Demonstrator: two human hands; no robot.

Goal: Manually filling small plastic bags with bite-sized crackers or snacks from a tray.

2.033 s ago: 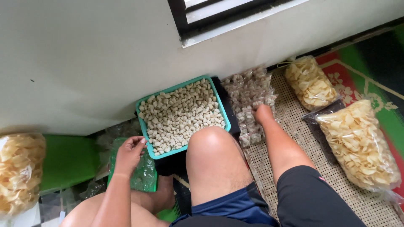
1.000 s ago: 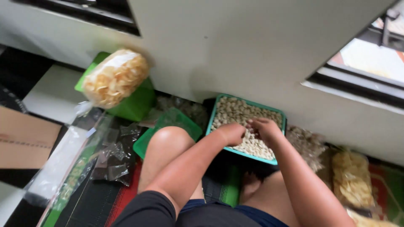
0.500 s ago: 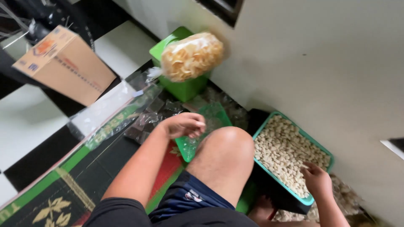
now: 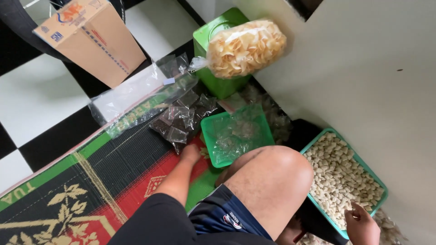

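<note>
My left hand (image 4: pixel 190 153) reaches down past my bent knee (image 4: pixel 272 177) to the mat and touches the near edge of a pile of small clear plastic bags (image 4: pixel 181 119). Its fingers are hidden from me. Beside it stands a green basket (image 4: pixel 204 136) stuffed with more clear bags. My right hand (image 4: pixel 362 225) rests at the near corner of a teal tray (image 4: pixel 313 140) full of small pale cube-shaped snacks (image 4: pixel 340 181). Its fingers curl over the pieces, and whether they hold any does not show.
A clear bag of pale yellow crackers (image 4: pixel 245 47) lies on a green container (image 4: pixel 218 86) against the white wall. A cardboard box (image 4: pixel 91 38) and a long clear plastic package (image 4: pixel 136 100) lie on the tiled floor. A patterned mat (image 4: pixel 91 181) is under me.
The view has swung left. My left hand dropped from above the green basket down to the pile of small bags. My right hand stays at the teal tray's near edge.
</note>
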